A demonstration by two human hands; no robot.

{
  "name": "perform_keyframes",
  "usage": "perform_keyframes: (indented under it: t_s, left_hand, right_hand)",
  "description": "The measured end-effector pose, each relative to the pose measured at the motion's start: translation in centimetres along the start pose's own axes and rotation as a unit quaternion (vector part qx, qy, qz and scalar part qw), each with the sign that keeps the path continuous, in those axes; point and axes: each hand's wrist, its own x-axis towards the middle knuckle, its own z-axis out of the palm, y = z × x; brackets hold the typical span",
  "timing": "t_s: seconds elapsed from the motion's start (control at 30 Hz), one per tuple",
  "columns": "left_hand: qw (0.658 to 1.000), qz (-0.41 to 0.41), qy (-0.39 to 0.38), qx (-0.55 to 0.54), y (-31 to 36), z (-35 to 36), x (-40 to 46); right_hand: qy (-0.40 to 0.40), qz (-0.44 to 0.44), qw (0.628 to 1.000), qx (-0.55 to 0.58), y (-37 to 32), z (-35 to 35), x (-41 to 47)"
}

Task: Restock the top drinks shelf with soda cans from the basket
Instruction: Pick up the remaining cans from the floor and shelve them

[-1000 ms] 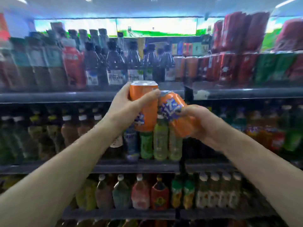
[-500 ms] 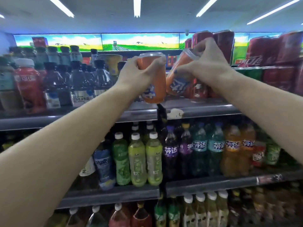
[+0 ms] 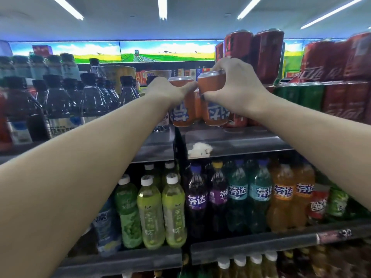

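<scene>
My left hand grips an orange soda can near its top. Beside it, my right hand grips a second orange soda can from above and behind. Both cans stand upright side by side, their bases at the front of the top drinks shelf; I cannot tell whether they rest on it. The basket is out of view.
Red cans are stacked behind and to the right of my hands, with green cans further right. Dark bottles fill the shelf's left half. Green tea bottles and coloured soda bottles line the shelf below.
Both hands have lifted the cans from chest height to the top shelf. The right can went from tilted to upright and now stands beside the left one.
</scene>
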Motion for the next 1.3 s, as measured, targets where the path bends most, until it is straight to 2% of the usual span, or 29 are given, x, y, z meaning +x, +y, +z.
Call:
perform_keyframes:
  t_s: [0.2, 0.3, 0.43, 0.57, 0.67, 0.77, 0.93, 1.17, 1.3]
  left_hand:
    - [1.000, 0.002, -0.017, 0.021, -1.8, 1.1, 0.9]
    - [1.000, 0.006, -0.008, 0.007, -2.3, 1.5, 1.2]
    - [1.000, 0.021, -0.012, 0.010, -2.5, 1.7, 1.0]
    - [0.998, 0.029, -0.051, 0.014, -2.7, 1.3, 0.4]
    - [0.990, 0.064, -0.083, 0.095, -3.0, 0.6, -0.6]
    - [0.964, 0.151, -0.057, 0.213, -3.4, 0.3, -1.6]
    - [0.944, 0.208, -0.060, 0.249, -3.5, 0.9, -1.1]
    - [0.942, 0.166, -0.040, 0.288, -3.8, 2.9, 1.2]
    - [0.943, 0.141, -0.077, 0.292, -3.5, 3.9, 2.0]
  right_hand:
    - [-0.013, -0.021, 0.999, -0.024, 0.1, 1.1, -0.8]
    - [-0.008, -0.030, 0.996, -0.081, 0.3, 1.7, -1.1]
    - [-0.018, 0.007, 0.995, -0.096, 0.7, 2.1, -1.0]
    - [-0.025, -0.003, 0.994, -0.111, 0.6, 2.7, -1.2]
    - [0.001, -0.015, 0.991, -0.132, 0.3, 2.8, -2.3]
    - [0.037, -0.025, 0.990, -0.135, -0.1, 2.7, -3.7]
    - [-0.082, 0.034, 0.994, -0.061, -0.7, 2.8, -4.0]
    - [-0.219, 0.117, 0.967, -0.050, -1.8, 3.9, -0.8]
    - [-0.272, 0.125, 0.953, -0.048, -2.4, 5.1, 0.6]
